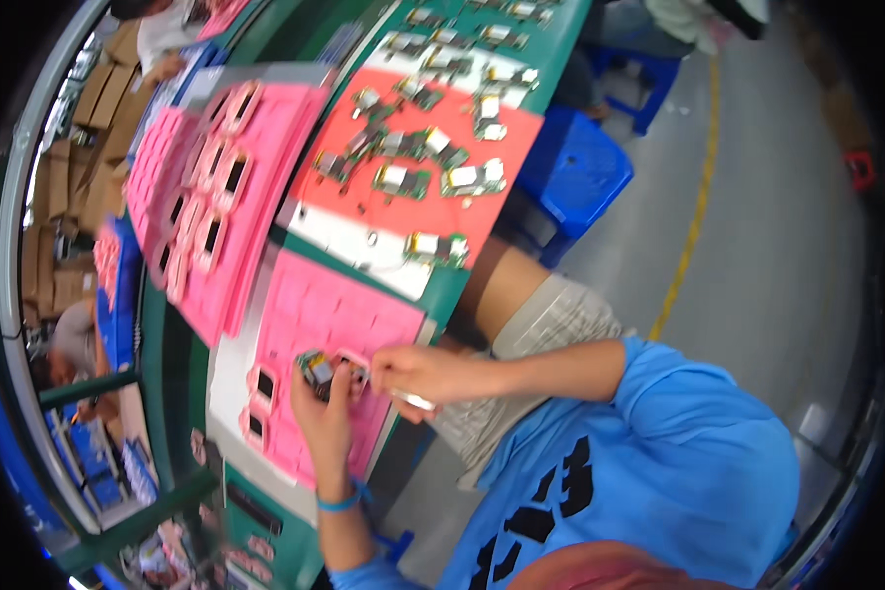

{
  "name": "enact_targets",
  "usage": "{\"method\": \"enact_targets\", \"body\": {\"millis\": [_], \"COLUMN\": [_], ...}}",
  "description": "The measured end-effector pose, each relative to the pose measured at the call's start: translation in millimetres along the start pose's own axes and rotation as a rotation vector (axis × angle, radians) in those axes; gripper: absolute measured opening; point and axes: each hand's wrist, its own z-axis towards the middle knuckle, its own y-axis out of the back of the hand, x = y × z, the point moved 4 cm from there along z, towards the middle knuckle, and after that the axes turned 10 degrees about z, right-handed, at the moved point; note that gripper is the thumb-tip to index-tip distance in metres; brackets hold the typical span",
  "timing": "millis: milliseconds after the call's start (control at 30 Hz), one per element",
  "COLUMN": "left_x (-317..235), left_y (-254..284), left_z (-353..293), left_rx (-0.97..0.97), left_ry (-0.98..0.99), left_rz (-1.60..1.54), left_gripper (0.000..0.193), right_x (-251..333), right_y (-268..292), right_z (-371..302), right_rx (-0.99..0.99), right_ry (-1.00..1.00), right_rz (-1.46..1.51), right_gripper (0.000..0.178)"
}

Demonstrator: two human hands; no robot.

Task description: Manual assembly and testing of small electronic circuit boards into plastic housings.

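Observation:
My left hand (323, 418), with a blue band at the wrist, is closed on a small green circuit board (308, 365) with a silver battery on it. A pink plastic casing (355, 363) shows between my two hands, by the left fingertips; fingers partly cover it, and which hand bears it I cannot tell. My right hand (418, 377) is closed round a slim, pale tool (413, 400), its end showing below the fingers. Both hands are over a pink grooved tray (310, 310), where pink casings (263, 385) with dark windows lie at the left.
Circuit boards with batteries (400, 180) spread over red and white sheets on the green bench (442, 303). Stacked pink trays (290, 128) at the left hold more casings. Blue stools (575, 167) stand right of the bench. Other people (162, 44) sit across at the far left.

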Motion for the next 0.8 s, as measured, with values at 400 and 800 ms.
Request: {"method": "enact_targets", "body": {"millis": [400, 800], "left_x": [10.6, 21.8], "left_y": [-5.0, -2.0], "left_z": [0.6, 4.0], "left_rx": [0.093, 0.051], "left_ry": [-0.129, -0.254], "left_rz": [-0.132, -0.131], "left_gripper": [0.022, 0.027], "right_x": [-10.9, -6.7], "right_y": [-0.2, -9.9], "right_z": [-4.8, -5.4], "right_rx": [-0.048, -0.107], "right_ry": [0.160, 0.196], "right_rz": [-0.135, -0.149], "right_gripper": [0.015, 0.015]}}
